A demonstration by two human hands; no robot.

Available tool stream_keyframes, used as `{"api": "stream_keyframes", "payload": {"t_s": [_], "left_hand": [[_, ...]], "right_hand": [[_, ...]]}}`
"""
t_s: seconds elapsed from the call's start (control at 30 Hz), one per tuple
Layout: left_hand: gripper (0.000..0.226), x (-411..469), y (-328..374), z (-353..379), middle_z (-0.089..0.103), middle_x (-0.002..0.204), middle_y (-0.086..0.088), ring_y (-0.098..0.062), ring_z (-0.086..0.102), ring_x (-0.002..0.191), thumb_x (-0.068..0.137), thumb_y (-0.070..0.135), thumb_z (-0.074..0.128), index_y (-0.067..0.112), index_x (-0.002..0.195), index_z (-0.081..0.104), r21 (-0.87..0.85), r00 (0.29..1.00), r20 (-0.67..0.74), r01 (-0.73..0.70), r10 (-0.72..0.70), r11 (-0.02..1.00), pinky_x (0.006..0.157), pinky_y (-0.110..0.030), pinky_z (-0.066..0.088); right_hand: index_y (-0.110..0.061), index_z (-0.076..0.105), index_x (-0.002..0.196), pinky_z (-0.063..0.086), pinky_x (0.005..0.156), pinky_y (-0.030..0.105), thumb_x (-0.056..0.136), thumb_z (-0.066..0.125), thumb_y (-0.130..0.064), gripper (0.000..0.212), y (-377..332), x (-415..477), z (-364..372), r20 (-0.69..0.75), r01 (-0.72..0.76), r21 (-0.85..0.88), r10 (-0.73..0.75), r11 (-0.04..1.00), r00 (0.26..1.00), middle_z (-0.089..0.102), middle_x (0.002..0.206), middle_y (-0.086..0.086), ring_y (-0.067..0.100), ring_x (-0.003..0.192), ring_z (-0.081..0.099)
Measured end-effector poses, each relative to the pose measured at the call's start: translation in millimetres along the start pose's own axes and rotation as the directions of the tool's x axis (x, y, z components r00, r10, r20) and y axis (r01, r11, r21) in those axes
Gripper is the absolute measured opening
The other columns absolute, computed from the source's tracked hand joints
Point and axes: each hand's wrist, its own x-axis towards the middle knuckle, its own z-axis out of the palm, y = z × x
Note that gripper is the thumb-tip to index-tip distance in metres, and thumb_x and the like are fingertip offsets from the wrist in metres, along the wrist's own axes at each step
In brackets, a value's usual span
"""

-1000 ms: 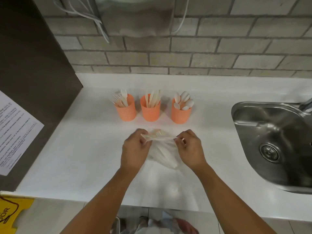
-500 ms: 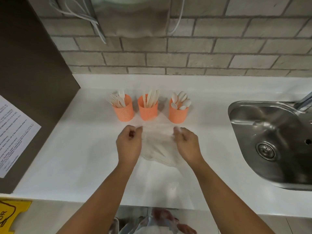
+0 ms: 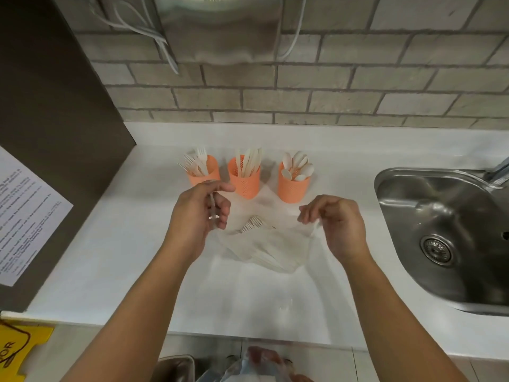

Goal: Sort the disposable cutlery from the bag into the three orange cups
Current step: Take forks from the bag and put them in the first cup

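Your left hand [image 3: 200, 215] was raised just in front of the left cup [image 3: 205, 176], its fingers curled round a bunched edge of the clear bag [image 3: 275, 244], with a strip of the film showing across the fingers. Your right hand [image 3: 337, 224] was held at about the same height, well apart from the left, its thumb and fingertips pinching the opposite edge of the bag, though the film there was thin and hard to make out. Between your hands the bag sagged down onto the white surface [image 3: 110, 244], its mouth spread toward the cups. Inside it lay loose white cutlery [image 3: 252, 225], with fork tines pointing toward the cups and pale handles running back toward you. The three orange cups stood in a row behind the bag, near one another but apart. The left cup held forks [image 3: 197, 164], the middle cup [image 3: 245, 186] held knives [image 3: 249, 161], and the right cup [image 3: 292, 188] held spoons [image 3: 298, 166], all standing upright or leaning on the rims. To your right a steel sink [image 3: 454, 216] was set into the surface. Behind the cups rose a brick wall [image 3: 330, 92] with a metal dryer [image 3: 220, 28] mounted on it. At your left a printed sheet [image 3: 24, 213] hung on a dark panel [image 3: 55, 106].
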Motion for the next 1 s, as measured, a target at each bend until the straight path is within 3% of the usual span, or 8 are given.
{"api": "stream_keyframes", "payload": {"t_s": [0.23, 0.37, 0.5, 0.6, 0.7, 0.8, 0.87, 1.0], "left_hand": [[0.028, -19.9, 4.4, 7.1, 0.062, 0.073, -0.01, -0.023, 0.061, 0.064, 0.109, 0.014, 0.045, 0.01, 0.119, 0.071, 0.123, 0.976, 0.206, -0.094, 0.067, 0.988, 0.071, -0.047, 0.064], [0.026, -23.8, -3.5, 2.6, 0.073, 0.081, -0.004, -0.022, 0.069, 0.08, 0.103, 0.003, 0.052, 0.017, 0.116, 0.07, 0.196, 0.981, 0.11, -0.179, 0.16, 0.964, 0.086, -0.04, 0.062], [0.01, -25.0, -12.3, -11.2, 0.076, 0.072, 0.0, -0.014, 0.07, 0.071, 0.09, 0.029, 0.078, 0.021, 0.093, 0.074, 0.431, 0.978, -0.124, -0.1, 0.168, 0.897, 0.082, -0.044, 0.061], [0.045, -36.3, -9.0, -11.6, 0.063, 0.105, 0.003, -0.018, 0.061, 0.098, 0.075, 0.04, 0.088, 0.021, 0.103, 0.059, 0.734, 0.83, -0.224, -0.202, 0.511, 0.649, 0.085, -0.036, 0.051], [0.026, -61.2, -8.4, 17.2, 0.053, 0.109, -0.005, -0.023, 0.054, 0.101, 0.082, 0.023, 0.074, 0.016, 0.103, 0.06, 0.704, 0.519, 0.286, -0.684, 0.805, 0.191, 0.088, -0.032, 0.046], [0.01, -56.2, -32.5, 41.2, 0.062, 0.095, -0.003, -0.022, 0.061, 0.084, 0.086, 0.014, 0.056, 0.014, 0.093, 0.063, 0.58, 0.558, 0.737, -0.812, 0.38, 0.067, 0.073, -0.04, 0.052], [0.008, -32.4, -47.9, 38.1, 0.06, 0.101, -0.002, -0.026, 0.064, 0.09, 0.093, 0.012, 0.052, 0.017, 0.098, 0.057, 0.73, 0.738, 0.672, -0.674, 0.064, 0.112, 0.074, -0.041, 0.052], [0.042, -3.7, -66.9, 22.6, 0.058, 0.133, -0.009, -0.035, 0.065, 0.109, 0.096, 0.006, 0.049, 0.011, 0.138, 0.048, 0.841, 0.872, 0.44, -0.484, -0.214, -0.243, 0.073, -0.037, 0.044]], "right_hand": [[-0.016, 0.07, 0.098, 0.041, 0.075, 0.016, 0.102, 0.047, -0.01, 0.024, -9.2, -0.8, 66.1, 0.428, 0.262, -0.7, 0.096, 0.665, 0.898, 0.063, 0.09, -0.018, -0.001, 0.085, 0.06], [-0.016, 0.054, 0.088, 0.045, 0.07, 0.034, 0.108, 0.033, -0.034, 0.034, 9.0, -3.0, 56.4, 0.206, 0.071, -0.967, 0.59, 0.245, 0.78, 0.064, 0.09, 0.004, 0.025, 0.081, 0.061], [-0.012, 0.057, 0.096, 0.051, 0.064, 0.035, 0.105, 0.041, -0.032, 0.027, 8.4, -14.8, 47.4, 0.148, 0.131, -0.989, 0.618, 0.074, 0.772, 0.062, 0.09, 0.006, 0.026, 0.067, 0.066], [-0.016, 0.058, 0.128, 0.054, 0.083, 0.038, 0.098, 0.058, -0.032, 0.034, 9.0, -17.6, 51.2, 0.232, 0.175, -0.972, 0.542, 0.157, 0.807, 0.067, 0.115, 0.008, 0.029, 0.1, 0.066], [-0.019, 0.059, 0.124, 0.048, 0.075, 0.017, 0.096, 0.061, -0.029, 0.029, 6.0, -22.6, 57.7, 0.278, 0.17, -0.953, 0.495, 0.252, 0.823, 0.06, 0.103, -0.001, 0.02, 0.095, 0.062], [-0.025, 0.049, 0.083, 0.035, 0.06, 0.01, 0.1, 0.053, -0.022, 0.017, 7.4, -28.8, 55.2, 0.232, 0.116, -0.964, 0.541, 0.24, 0.808, 0.048, 0.079, -0.012, 0.008, 0.079, 0.052], [-0.022, 0.054, 0.083, 0.036, 0.065, 0.022, 0.1, 0.051, -0.022, 0.018, 17.7, -31.2, 49.3, 0.235, 0.187, -0.972, 0.588, 0.142, 0.774, 0.059, 0.085, -0.006, 0.017, 0.083, 0.056], [-0.015, 0.063, 0.105, 0.046, 0.079, 0.03, 0.099, 0.053, -0.021, 0.013, 43.0, -27.2, 32.4, 0.109, 0.164, -0.986, 0.588, -0.041, 0.802, 0.067, 0.115, 0.006, 0.027, 0.099, 0.063]]}}
